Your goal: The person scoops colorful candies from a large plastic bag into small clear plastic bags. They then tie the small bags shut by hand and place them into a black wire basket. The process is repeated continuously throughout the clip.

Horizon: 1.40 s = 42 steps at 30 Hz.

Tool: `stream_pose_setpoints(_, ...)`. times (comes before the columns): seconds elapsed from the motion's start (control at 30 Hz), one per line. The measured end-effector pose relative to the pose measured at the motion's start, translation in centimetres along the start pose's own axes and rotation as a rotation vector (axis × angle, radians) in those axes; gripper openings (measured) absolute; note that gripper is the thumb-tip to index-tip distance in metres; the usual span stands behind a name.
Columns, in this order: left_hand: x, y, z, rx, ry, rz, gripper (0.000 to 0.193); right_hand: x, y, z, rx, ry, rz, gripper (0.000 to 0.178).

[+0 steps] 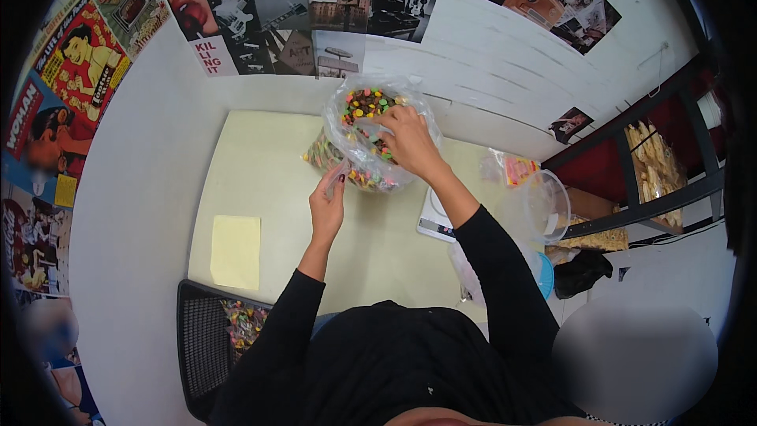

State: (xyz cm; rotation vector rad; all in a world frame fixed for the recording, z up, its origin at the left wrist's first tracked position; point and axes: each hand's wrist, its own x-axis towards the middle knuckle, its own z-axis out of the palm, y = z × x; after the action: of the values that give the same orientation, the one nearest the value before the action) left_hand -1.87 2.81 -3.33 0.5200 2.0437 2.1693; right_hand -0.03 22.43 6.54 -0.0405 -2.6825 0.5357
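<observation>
1. Clear plastic bag (378, 138) full of colourful candies sits at the far edge of the pale tabletop (260, 181).
2. Right hand (410, 140) is reaching into the bag's open mouth, fingers curled down in the candies; can't tell what its grip has.
3. Left hand (327, 205) pinches the bag's near edge.
4. Yellow paper (236, 251) lies well to the left.

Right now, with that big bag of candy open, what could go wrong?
1. The left hand pinches only one edge of the clear candy bag while the right hand reaches inside. If that grip slips, the bag could sag and the colourful candies may spill over the table.
2. The bag looks thin and very full, so pulling on it might tear it.
3. The clear bowl sits near the table's right edge; an elbow could knock it off.
</observation>
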Motion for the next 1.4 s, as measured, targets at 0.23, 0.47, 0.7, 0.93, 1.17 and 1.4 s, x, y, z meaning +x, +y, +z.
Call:
stream_pose_setpoints(0.23, -2.7, 2.4, -1.0, 0.094, -0.022, 0.036, 0.020, -4.5, -5.4, -2.5, 0.201, -0.074, -0.309, 0.028)
stream_pose_setpoints(0.47, -4.7, 1.9, -0.3, 0.079, -0.007, 0.061, 0.014, -8.1, -7.0, -2.7, 0.097, -0.063, -0.367, 0.028)
stream_pose_setpoints(0.7, -6.3, 3.3, 0.5, 0.132, -0.059, 0.048, 0.012, -10.5, -7.1, -3.1, -0.007, -0.093, -0.401, 0.022)
stream_pose_setpoints(0.93, -7.1, 5.2, -0.4, 0.192, -0.494, 0.004, 0.051, -13.2, -6.9, -3.4, 0.109, -0.239, -0.335, 0.007)
stream_pose_setpoints(1.17, -6.0, 4.7, -2.7, -0.158, -1.069, -0.378, 0.068, -14.9, -8.1, -4.8, 0.281, -0.448, -0.441, 0.005)
stream_pose_setpoints(1.4, -6.0, 6.0, -2.2, -0.152, -1.162, -0.500, 0.041, -14.8, -8.0, -4.8, 0.238, -0.624, -0.489, 0.008)
